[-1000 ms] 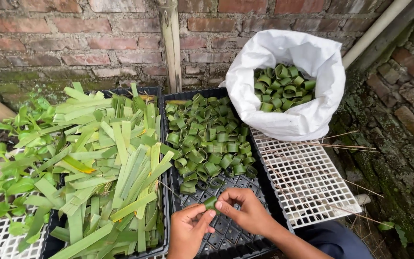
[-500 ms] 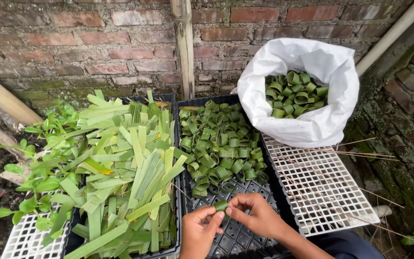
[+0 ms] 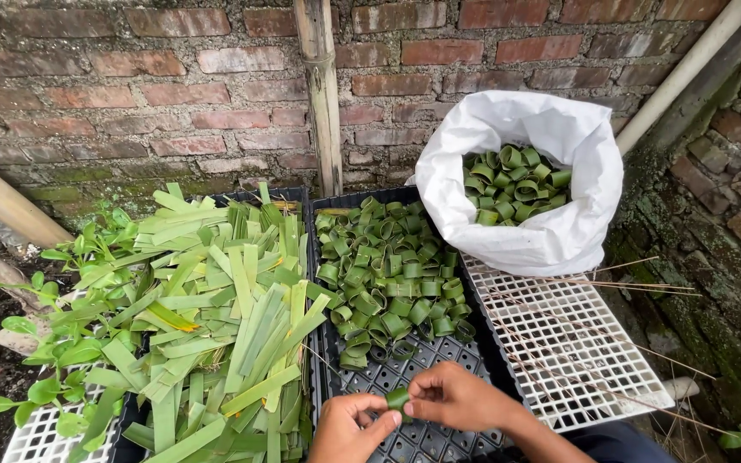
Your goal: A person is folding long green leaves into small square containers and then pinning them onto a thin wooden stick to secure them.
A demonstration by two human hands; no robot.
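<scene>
Both hands low centre over black tray: left hand & right hand pinch a small rolled leaf strip betw fingertips, clamped on it. Pile of leaf rings just behind; cut leaves to left; white sack w/ more rings at right.

Open room is found at the near end of the black tray, where bare cells show around the hands. Farther in, the way is filled by the heap of rolled leaf rings. To the left, the cut leaf strips are piled over the neighbouring tray. To the right, the white grid is crossed by thin sticks, and its far end is blocked by the white sack. Behind, passage is closed by the brick wall and a bamboo pole.
</scene>
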